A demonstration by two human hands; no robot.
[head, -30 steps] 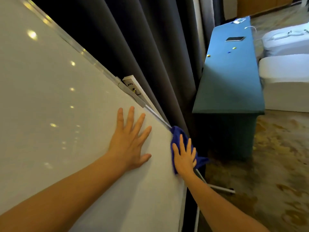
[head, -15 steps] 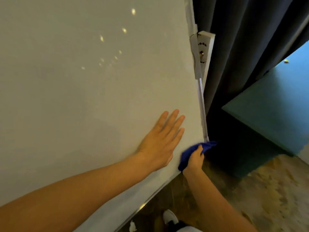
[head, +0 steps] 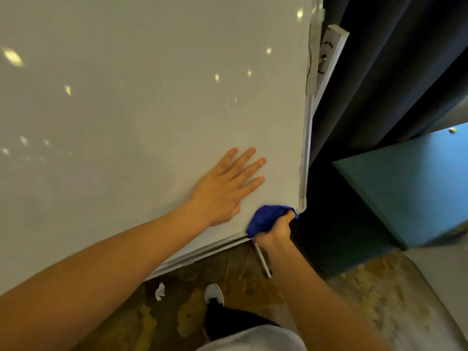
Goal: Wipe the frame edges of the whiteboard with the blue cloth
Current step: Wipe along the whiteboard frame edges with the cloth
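Head view, landmark: the bottom right corner of the whiteboard point(head: 152, 97), where the right frame edge point(head: 305, 148) met the bottom frame edge point(head: 202, 252).
Blue cloth: the blue cloth point(head: 266, 219) was bunched up and pressed right on that corner, touching the frame.
Right hand: the right hand point(head: 274, 233) was just below the corner. Its fingers were curled tight around the cloth, likely so the cloth could rub hard along the thin edge.
Left hand: the left hand point(head: 225, 191) lay flat on the board, a little up and to the left of the corner. Its fingers were straight and spread a bit, holding nothing. It probably kept the board from rocking while the other hand rubbed.
Next bit, a guess: the bottom edge ran left from the corner and looked like the next part to wipe.
Near the corner: a dark curtain point(head: 392, 72) hung to its right, and a teal table point(head: 410, 188) stood further right.
Below the corner: a shoe point(head: 214, 295) and a scrap of paper point(head: 160, 291) were on the floor.
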